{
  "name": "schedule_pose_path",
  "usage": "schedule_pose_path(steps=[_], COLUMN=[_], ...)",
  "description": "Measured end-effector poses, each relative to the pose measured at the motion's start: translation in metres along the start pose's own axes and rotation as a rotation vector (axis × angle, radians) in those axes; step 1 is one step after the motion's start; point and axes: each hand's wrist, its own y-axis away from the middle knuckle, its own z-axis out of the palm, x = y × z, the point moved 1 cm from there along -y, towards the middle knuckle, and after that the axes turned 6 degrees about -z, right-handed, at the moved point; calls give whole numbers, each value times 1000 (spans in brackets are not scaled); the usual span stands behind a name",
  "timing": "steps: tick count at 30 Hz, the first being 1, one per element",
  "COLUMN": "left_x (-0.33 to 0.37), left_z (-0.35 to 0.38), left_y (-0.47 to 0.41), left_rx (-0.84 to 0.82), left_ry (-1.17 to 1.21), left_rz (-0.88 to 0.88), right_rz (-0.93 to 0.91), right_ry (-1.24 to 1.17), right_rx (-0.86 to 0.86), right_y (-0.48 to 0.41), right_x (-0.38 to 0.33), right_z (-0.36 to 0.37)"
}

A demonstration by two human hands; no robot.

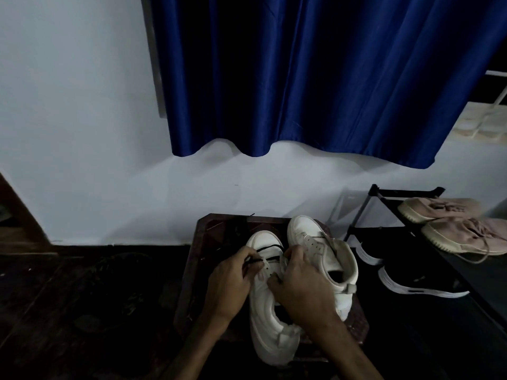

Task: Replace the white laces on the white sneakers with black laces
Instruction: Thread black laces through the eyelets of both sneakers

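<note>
The left hand (230,281) pinches a black lace (270,247) threaded across the far eyelets of the left white sneaker (266,325). The right hand (299,283) grips that sneaker's right eyelet flap. The right white sneaker (307,229) stands touching it on the dark wooden counter (197,242). Pink sneakers (444,209) rest on a shoe rack (384,192) at right.

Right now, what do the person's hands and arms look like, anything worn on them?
Nothing worn shows: left hand and right hand are bare, no gloves, rings or watch, and both forearms run uncovered to the frame's edge, no sleeve.
</note>
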Motion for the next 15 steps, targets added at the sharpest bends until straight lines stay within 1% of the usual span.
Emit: schedule_pose_path(steps=[3,4,5,6,8,9,10,11,12,15], left_x=[1,1,-1,-4,-15,-22,-27,-30,-30,-27], left_z=[-3,-6,-12,-20,-41,-49,-54,-57,-56,-43], left_y=[-6,-8,-10,-13,-20,-23,-23,-22,-20,-11], left_rx=[77,119,173,247,415,478,506,489,434,232], left_ry=[-221,-263,-251,-171,81,194,271,323,350,266], left_rz=[50,60,40,-12,-188,-257,-287,-294,-289,-262], right_rz=[11,13,15,18,27,33,41,44,41,34], right_ry=[-18,-20,-21,-22,-26,-32,-33,-31,-25,-15], right_rx=[1,4,8,13,17,20,18,15,10,10], right_y=[1,1,2,2,1,1,2,2,2,3], right_x=[-1,-1,-1,-1,-1,-1,-1,-2,-2,-5], right_z=[1,1,1,0,0,-1,-1,-1,-1,-3])
